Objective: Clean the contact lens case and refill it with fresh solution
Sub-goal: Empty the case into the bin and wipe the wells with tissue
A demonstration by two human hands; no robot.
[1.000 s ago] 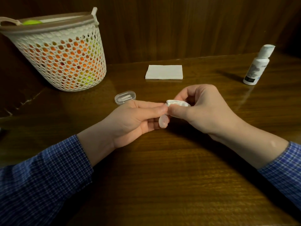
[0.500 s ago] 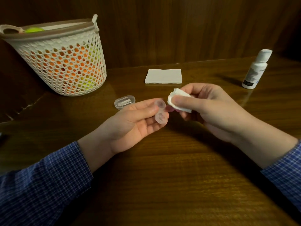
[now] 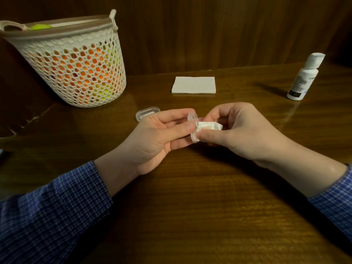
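Clear plastic, the lens case [image 3: 192,119] sits pinched between the left hand [image 3: 158,138] thumb and fingers, steadied for wiping. Right hand [image 3: 240,130] fingers clamp a wadded tissue [image 3: 208,126] against its lower well, probably drying it; the solution bottle [image 3: 302,80] stands well beyond the right fingers.
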